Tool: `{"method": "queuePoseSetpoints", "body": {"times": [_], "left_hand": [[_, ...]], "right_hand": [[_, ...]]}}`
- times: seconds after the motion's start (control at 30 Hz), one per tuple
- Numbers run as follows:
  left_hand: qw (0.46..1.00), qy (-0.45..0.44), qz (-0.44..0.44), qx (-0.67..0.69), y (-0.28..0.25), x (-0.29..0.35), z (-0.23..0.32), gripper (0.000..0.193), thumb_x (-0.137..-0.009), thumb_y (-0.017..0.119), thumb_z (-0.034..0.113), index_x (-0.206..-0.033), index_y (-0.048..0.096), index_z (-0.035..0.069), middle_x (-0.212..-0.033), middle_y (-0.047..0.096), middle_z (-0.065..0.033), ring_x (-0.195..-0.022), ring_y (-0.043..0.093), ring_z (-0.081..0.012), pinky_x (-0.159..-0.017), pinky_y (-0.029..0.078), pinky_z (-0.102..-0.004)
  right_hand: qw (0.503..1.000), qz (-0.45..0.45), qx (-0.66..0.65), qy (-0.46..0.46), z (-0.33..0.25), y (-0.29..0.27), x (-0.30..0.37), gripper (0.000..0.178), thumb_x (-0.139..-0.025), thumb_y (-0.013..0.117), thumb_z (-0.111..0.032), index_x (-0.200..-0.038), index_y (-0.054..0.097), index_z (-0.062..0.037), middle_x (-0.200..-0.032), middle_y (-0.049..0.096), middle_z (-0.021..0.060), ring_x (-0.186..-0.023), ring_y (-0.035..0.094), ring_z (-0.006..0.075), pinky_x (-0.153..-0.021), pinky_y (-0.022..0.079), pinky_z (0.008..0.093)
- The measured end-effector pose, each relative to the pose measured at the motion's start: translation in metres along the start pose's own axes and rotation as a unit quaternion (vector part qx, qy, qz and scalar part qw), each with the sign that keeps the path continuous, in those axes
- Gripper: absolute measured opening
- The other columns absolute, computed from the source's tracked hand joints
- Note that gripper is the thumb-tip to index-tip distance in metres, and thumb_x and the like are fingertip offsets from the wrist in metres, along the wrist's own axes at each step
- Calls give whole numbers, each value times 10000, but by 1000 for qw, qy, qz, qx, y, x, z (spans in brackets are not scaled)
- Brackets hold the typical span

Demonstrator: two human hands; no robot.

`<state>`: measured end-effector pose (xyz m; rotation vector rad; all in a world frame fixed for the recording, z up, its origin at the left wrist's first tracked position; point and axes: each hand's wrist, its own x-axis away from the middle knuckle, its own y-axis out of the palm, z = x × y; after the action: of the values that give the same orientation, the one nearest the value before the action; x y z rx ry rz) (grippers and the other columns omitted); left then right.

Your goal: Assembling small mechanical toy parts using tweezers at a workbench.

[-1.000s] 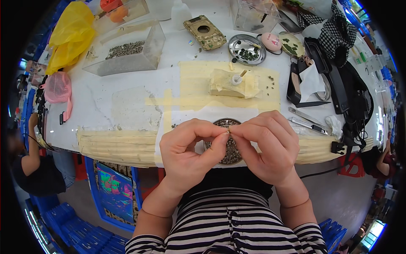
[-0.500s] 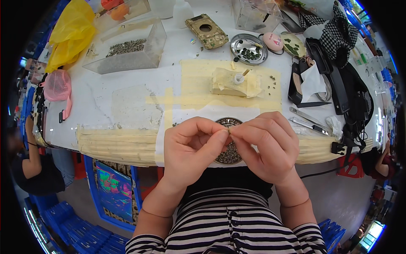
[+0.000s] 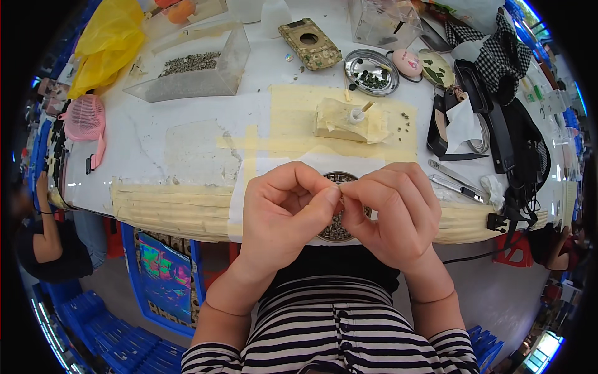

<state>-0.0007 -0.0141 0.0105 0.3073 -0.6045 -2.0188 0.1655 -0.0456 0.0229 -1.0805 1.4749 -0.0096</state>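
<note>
My left hand (image 3: 289, 209) and my right hand (image 3: 395, 209) meet fingertip to fingertip at the table's near edge. Both pinch at one spot; whatever tiny piece sits between the tips is too small and too covered to name. Right under them is a round dish (image 3: 337, 232) filled with many small greyish parts, partly hidden by my fingers. Beyond it, on a taped patch, stands a tape-wrapped block (image 3: 336, 128) with a small white cup (image 3: 356, 116) and a stick in it. A few tiny parts (image 3: 403, 122) lie beside the block.
A clear bin (image 3: 218, 87) of small parts stands far left, near a yellow bag (image 3: 106, 47) and pink mesh scoop (image 3: 85, 118). A camouflage model hull (image 3: 309, 43) and metal dish (image 3: 372, 73) of green pieces lie at the back. Tweezers and knife (image 3: 458, 187) lie right.
The pinched fingertips have closed in tighter on each other, and the right fingers have curled slightly. The view has shifted a little; the table items stay in place.
</note>
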Motion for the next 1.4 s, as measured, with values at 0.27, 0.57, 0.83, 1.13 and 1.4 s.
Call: {"method": "queuePoseSetpoints", "body": {"times": [0.27,0.57,0.83,1.13,1.4], "left_hand": [[952,175,44,-247,-1,-2,-6,54,-823,698,-36,-866,666,-25,-797,676,-67,-695,614,-110,-638,485,-230],[898,294,56,-321,3,-3,-12,123,-754,740,-48,-853,680,-6,-774,673,-95,-675,625,-181,-605,485,-273],[719,454,24,-526,-5,-10,-6,248,-709,746,-70,-946,685,-28,-856,669,-108,-741,638,-253,-635,530,-325],[657,478,6,-583,-6,-10,-3,199,-763,723,-74,-936,665,5,-887,669,-95,-762,637,-259,-666,533,-329],[688,483,-5,-542,-7,-13,-5,275,-683,739,-96,-942,685,-21,-872,659,-107,-750,634,-263,-630,538,-327]], "right_hand": [[1000,7,-18,3,4,2,5,316,-625,749,21,-930,668,1,-777,632,69,-629,587,221,-541,490,296],[995,55,-48,72,-10,7,8,247,-660,756,43,-884,673,-18,-750,628,62,-623,584,216,-544,477,301],[992,26,-73,103,-6,1,5,211,-676,772,30,-857,678,-23,-732,628,61,-637,588,223,-560,473,303],[979,-30,-131,151,-6,-8,-2,173,-680,744,28,-814,652,-33,-706,606,58,-626,569,239,-561,464,326],[965,-28,-175,192,-9,-10,-1,185,-676,740,26,-821,649,-43,-723,616,58,-646,582,235,-565,465,321]]}}
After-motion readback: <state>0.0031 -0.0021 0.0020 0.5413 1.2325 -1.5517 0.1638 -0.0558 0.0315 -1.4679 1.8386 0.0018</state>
